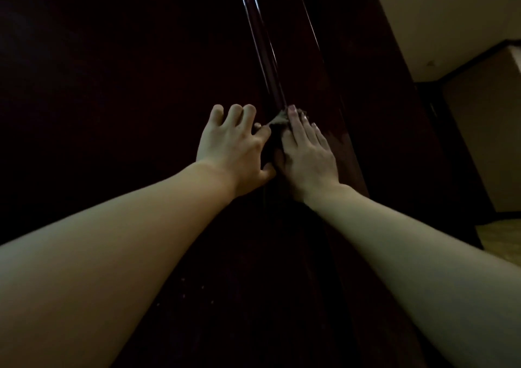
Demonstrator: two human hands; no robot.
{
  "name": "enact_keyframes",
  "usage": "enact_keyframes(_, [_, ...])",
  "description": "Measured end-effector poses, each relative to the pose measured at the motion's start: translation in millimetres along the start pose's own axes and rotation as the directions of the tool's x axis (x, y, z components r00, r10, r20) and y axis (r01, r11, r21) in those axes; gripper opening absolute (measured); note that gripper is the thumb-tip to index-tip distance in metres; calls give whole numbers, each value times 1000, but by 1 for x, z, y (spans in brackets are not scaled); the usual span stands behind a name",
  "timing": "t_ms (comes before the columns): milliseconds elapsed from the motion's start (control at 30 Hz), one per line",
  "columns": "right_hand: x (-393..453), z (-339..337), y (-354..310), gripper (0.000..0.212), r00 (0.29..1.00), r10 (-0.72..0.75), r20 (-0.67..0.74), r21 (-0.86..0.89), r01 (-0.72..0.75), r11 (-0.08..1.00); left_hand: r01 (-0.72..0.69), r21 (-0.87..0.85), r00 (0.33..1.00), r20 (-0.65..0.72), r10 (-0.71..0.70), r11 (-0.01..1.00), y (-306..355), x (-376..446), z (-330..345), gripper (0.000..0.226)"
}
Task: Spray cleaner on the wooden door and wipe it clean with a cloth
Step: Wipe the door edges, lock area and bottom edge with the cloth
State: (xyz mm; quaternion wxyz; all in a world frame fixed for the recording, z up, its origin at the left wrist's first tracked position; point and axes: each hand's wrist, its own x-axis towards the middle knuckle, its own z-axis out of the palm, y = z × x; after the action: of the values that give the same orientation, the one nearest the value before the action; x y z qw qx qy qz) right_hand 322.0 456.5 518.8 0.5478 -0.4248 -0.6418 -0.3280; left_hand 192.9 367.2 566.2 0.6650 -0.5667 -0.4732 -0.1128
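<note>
Cloth (277, 123) — seemingly pinched by left hand (234, 145) — lies pressed under flat right hand (307, 156) on door (112, 71).

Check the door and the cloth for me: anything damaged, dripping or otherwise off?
Nothing stands out. The right hand presses the cloth flat on the dark wooden door beside its glossy moulding; the left hand touches the cloth's edge. The dim light hides fine marks.

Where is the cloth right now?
In the head view, near centre, the cloth lies against the dark wooden door, pressed under the flat right hand; the left hand touches its left edge.
</note>
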Motion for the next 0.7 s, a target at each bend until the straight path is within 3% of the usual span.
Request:
enact_keyframes(167, [-51,19,3,59,983,104,-148,73,-94,993,-32,-12,999,17,32,999,10,7,4,91])
enact_keyframes(267, [-68,20,18,55,985,122,-124,59,-115,992,-35,-16,999,18,35,999,25,12,5,96])
enact_keyframes(500, [1,6,50,45,990,127,-65,53,-124,991,-100,-63,995,12,101,993,34,18,12,88])
enact_keyframes(600, [-23,15,65,49,978,193,-80,79,-187,979,-102,-82,994,41,106,991,38,14,12,98])
enact_keyframes(700, [-68,22,76,53,983,150,-108,64,-144,988,-89,-97,994,58,95,991,44,14,10,113])
